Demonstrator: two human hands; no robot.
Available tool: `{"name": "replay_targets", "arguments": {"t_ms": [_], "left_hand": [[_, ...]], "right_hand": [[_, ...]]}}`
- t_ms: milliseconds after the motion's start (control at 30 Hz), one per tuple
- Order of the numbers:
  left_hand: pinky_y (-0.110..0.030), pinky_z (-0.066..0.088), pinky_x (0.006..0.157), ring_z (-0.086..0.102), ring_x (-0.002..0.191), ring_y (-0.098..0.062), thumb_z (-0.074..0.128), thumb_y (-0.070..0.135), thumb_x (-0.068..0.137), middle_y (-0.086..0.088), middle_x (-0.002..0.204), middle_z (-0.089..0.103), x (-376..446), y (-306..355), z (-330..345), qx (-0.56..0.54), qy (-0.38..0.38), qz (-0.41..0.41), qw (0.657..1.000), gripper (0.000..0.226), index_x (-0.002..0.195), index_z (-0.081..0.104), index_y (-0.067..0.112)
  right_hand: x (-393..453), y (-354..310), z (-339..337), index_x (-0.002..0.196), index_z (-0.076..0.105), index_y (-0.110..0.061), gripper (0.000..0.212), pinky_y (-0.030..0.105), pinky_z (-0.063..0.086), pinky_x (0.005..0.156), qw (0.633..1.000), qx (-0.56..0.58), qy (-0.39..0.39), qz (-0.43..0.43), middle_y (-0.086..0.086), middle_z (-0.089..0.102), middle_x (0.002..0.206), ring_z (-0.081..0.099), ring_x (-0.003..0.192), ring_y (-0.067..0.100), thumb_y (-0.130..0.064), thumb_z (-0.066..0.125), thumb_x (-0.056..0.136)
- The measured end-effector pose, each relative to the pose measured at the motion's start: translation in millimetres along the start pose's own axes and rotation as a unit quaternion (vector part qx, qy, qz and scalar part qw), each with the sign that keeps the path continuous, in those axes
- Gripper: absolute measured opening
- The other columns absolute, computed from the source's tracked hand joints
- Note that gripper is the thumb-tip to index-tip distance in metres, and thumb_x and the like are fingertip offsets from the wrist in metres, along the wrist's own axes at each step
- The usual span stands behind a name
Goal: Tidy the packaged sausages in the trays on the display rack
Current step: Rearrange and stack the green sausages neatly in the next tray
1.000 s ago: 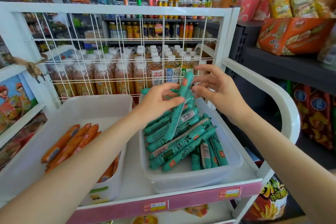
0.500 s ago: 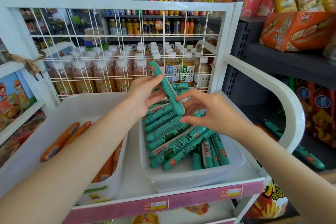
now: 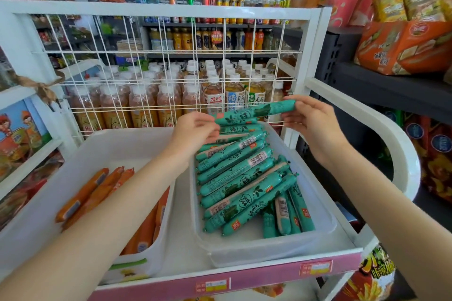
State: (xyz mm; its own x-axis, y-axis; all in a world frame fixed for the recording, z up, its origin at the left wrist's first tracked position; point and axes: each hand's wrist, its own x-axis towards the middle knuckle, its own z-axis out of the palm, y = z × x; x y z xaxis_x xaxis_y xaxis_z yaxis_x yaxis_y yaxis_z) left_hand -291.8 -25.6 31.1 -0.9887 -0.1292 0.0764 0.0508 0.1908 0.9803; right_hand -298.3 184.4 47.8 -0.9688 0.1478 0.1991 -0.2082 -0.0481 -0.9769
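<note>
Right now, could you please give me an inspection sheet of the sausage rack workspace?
Surface: white rack shelf with pink price strip along the front.
Job's things: green sausages mostly lined up in the right tray, a few lying crosswise at its right end; orange sausages in the left tray.
Clutter: nothing seen.
Hands: left hand and right hand hold one green sausage by its ends, above the tray's far end.
Cables: nothing seen.
Surroundings: wire grid, drink bottles behind, snack shelves at right.
</note>
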Motion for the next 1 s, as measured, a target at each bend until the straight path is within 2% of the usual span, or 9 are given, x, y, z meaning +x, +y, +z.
{"name": "replay_targets", "arguments": {"t_ms": [167, 233, 300, 400, 500, 600, 733, 867, 1000], "left_hand": [[-0.025, 0.046, 0.087, 0.057, 0.092, -0.008, 0.056, 0.010, 0.088, 0.009, 0.096, 0.059, -5.5, -17.2, -5.1, 0.228, 0.008, 0.148, 0.962, 0.014, 0.095, 0.056, 0.022], [-0.027, 0.045, 0.092, 0.055, 0.098, -0.007, 0.057, 0.012, 0.088, 0.009, 0.104, 0.058, -11.7, -19.3, -0.6, 0.259, -0.048, 0.170, 0.949, 0.016, 0.098, 0.056, 0.024], [-0.031, 0.035, 0.102, 0.045, 0.117, -0.010, 0.060, 0.022, 0.087, 0.007, 0.121, 0.050, -18.0, -19.9, 6.2, 0.330, -0.111, 0.201, 0.916, 0.024, 0.109, 0.055, 0.026], [-0.044, 0.015, 0.112, 0.015, 0.136, -0.018, 0.061, 0.043, 0.082, 0.005, 0.146, 0.024, -27.4, -24.2, 20.5, 0.468, -0.215, 0.225, 0.827, 0.051, 0.129, 0.042, 0.033], [-0.054, -0.002, 0.111, -0.014, 0.140, -0.026, 0.062, 0.055, 0.077, 0.002, 0.153, -0.009, -33.0, -37.3, 36.8, 0.577, -0.278, 0.215, 0.737, 0.084, 0.143, 0.015, 0.034], [-0.064, -0.011, 0.107, -0.036, 0.131, -0.036, 0.065, 0.058, 0.071, -0.005, 0.147, -0.036, -34.1, -50.5, 46.4, 0.636, -0.292, 0.194, 0.687, 0.111, 0.145, -0.013, 0.032], [-0.070, -0.009, 0.102, -0.042, 0.124, -0.042, 0.068, 0.052, 0.072, -0.008, 0.143, -0.041, -32.1, -56.4, 51.9, 0.665, -0.289, 0.188, 0.663, 0.117, 0.140, -0.025, 0.034], [-0.070, -0.005, 0.103, -0.037, 0.129, -0.042, 0.066, 0.051, 0.074, -0.005, 0.150, -0.031, -24.2, -51.8, 49.0, 0.668, -0.281, 0.197, 0.660, 0.111, 0.142, -0.020, 0.035], [-0.069, -0.002, 0.105, -0.034, 0.131, -0.041, 0.065, 0.058, 0.071, -0.002, 0.151, -0.028, -20.8, -47.8, 46.8, 0.681, -0.282, 0.194, 0.648, 0.113, 0.143, -0.019, 0.034]], "right_hand": [[14.0, 12.1, 12.7, 0.114, 0.060, 0.000, 0.029, 0.021, 0.036, 0.050, 0.980, -0.168, -0.084, 0.060, 0.009, 0.059, 0.072, 0.045, 0.054, 0.015, -0.007, 0.036, 0.098], [14.5, 22.1, 17.4, 0.117, 0.060, -0.008, 0.029, 0.020, 0.036, 0.049, 0.911, -0.390, -0.136, -0.003, 0.008, 0.064, 0.086, 0.045, 0.054, 0.015, -0.011, 0.039, 0.098], [12.3, 28.0, 15.0, 0.121, 0.059, -0.014, 0.029, 0.022, 0.041, 0.065, 0.816, -0.550, -0.132, -0.117, 0.008, 0.063, 0.101, 0.056, 0.071, 0.019, -0.015, 0.048, 0.095], [2.9, 20.8, -1.8, 0.105, 0.066, -0.015, 0.019, 0.026, 0.047, 0.081, 0.809, -0.540, -0.145, -0.182, -0.001, 0.062, 0.091, 0.060, 0.085, 0.016, -0.013, 0.057, 0.089], [-16.2, 8.9, -18.3, 0.092, 0.072, -0.017, 0.014, 0.016, 0.050, 0.074, 0.776, -0.516, -0.333, -0.146, -0.005, 0.068, 0.083, 0.063, 0.078, 0.010, -0.009, 0.062, 0.085], [-41.6, 12.6, -17.5, 0.103, 0.071, -0.016, 0.024, 0.003, 0.041, 0.075, 0.677, -0.551, -0.484, -0.063, -0.005, 0.069, 0.098, 0.057, 0.081, 0.005, -0.004, 0.056, 0.088], [-51.9, 26.6, -14.7, 0.132, 0.050, -0.028, 0.058, 0.026, 0.035, 0.101, 0.549, -0.632, -0.545, -0.048, -0.003, 0.043, 0.136, 0.044, 0.119, 0.018, 0.008, 0.044, 0.086], [-58.0, 33.1, -11.4, 0.139, 0.034, -0.038, 0.074, 0.039, 0.046, 0.084, 0.494, -0.687, -0.526, -0.084, 0.000, 0.027, 0.132, 0.048, 0.105, 0.028, 0.009, 0.042, 0.083], [-65.2, 33.7, -5.3, 0.135, 0.039, -0.035, 0.058, 0.030, 0.036, 0.068, 0.452, -0.722, -0.503, -0.145, 0.005, 0.028, 0.124, 0.042, 0.101, 0.022, -0.003, 0.046, 0.088]]}}
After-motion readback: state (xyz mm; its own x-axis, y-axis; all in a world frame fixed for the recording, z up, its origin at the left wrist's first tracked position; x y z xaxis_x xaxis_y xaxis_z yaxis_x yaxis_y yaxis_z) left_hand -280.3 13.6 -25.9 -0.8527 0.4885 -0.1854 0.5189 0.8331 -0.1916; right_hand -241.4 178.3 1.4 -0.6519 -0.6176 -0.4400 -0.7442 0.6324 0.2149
